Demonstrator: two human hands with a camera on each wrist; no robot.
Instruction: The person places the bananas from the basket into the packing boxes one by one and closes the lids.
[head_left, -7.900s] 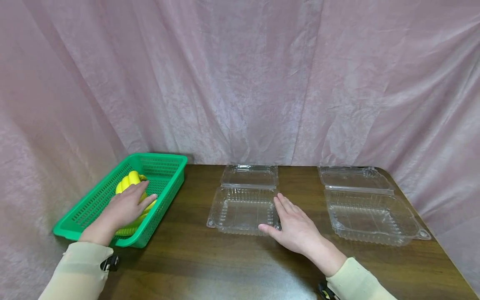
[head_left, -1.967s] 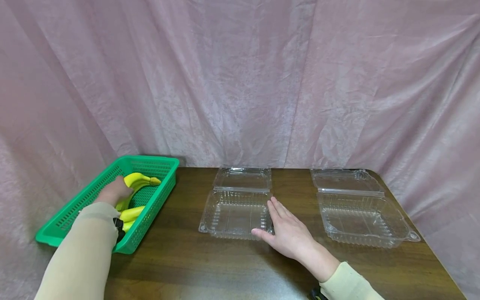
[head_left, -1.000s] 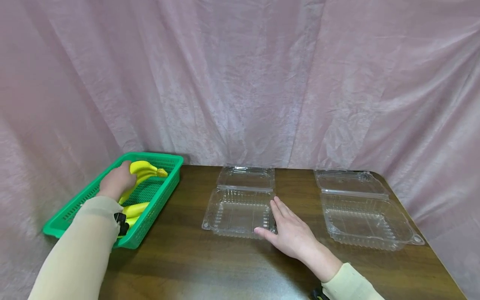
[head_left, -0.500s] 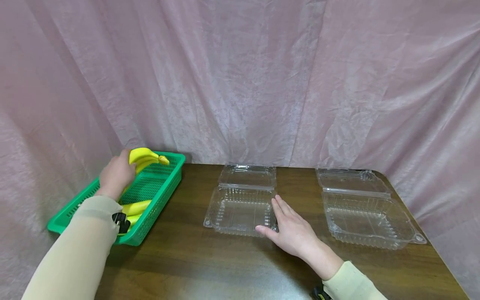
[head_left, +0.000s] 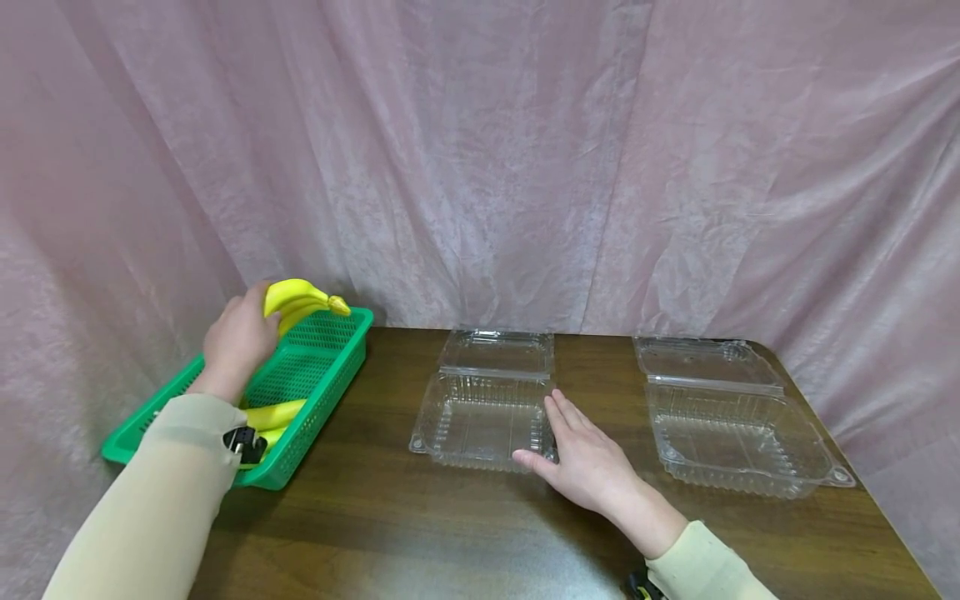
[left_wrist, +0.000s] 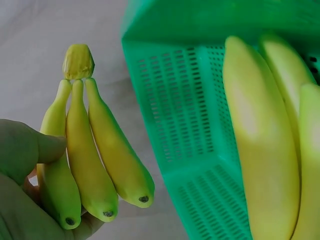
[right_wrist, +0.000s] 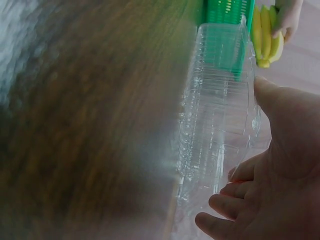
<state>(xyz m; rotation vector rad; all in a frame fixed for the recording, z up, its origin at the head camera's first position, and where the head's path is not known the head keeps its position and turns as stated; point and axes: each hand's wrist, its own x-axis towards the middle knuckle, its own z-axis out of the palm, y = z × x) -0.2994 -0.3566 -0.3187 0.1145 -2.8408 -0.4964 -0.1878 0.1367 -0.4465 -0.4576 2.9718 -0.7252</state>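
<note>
My left hand [head_left: 238, 337] grips a bunch of bananas [head_left: 294, 298] and holds it above the far part of the green basket [head_left: 318, 417]. In the left wrist view the thumb presses on one banana of the held bunch [left_wrist: 90, 150], whose stem end points up. More bananas [head_left: 273, 414] lie in the near part of the basket, partly hidden by my forearm. My right hand [head_left: 588, 462], fingers straight, touches the right edge of a clear plastic clamshell box [head_left: 487, 421], its lid folded back. The right wrist view shows the thumb [right_wrist: 267, 95] at the box's rim.
A second clear clamshell box [head_left: 738, 433] stands with its lid back, right of my right hand. Both boxes and the basket rest on a brown wooden table [head_left: 420, 533]. A pink curtain [head_left: 480, 167] hangs behind and at the sides.
My left hand, lying over bananas at first, took hold of one bunch and has lifted it up out of the basket. The right hand stays at the middle box.
</note>
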